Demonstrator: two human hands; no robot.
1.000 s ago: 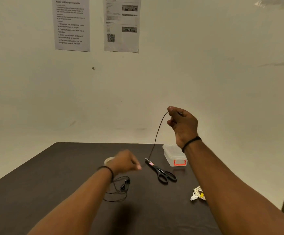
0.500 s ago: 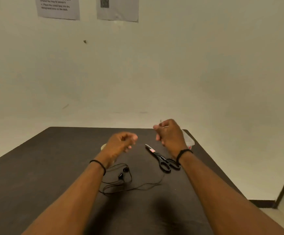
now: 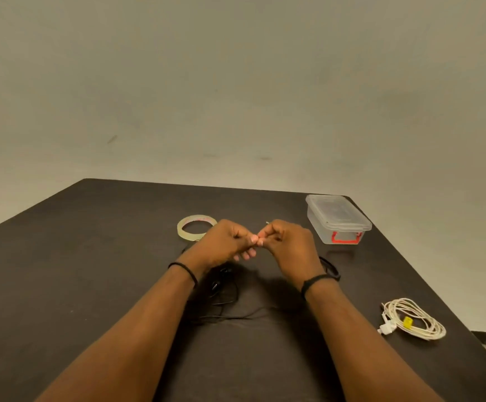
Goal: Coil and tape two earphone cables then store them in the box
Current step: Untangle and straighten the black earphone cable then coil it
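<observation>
- Both hands lowered & converged vs. earlier frames: right hand (image 3: 289,245), previously raised w/ cable end, now meets left hand (image 3: 226,245) fingertip to fingertip above dark matte table (image 3: 62,285).
- Each hand's fingers curled, pinching near one end of thin black earphone cable (image 3: 227,311); cable itself barely visible in the pinch.
- Rest of black cable lies loose on table beneath wrists; coiling likely just starting.
- White coiled earphone cable w/ yellow tape (image 3: 414,319): near right edge, apparently done.
- Clear lidded plastic box w/ red latch (image 3: 337,219): closed, far right.
- Clear tape roll (image 3: 196,227): behind left hand.

left hand (image 3: 226,245), right hand (image 3: 286,246): fingertips meeting | black earphone cable (image 3: 227,303): loose on table (image 3: 62,271)
</observation>
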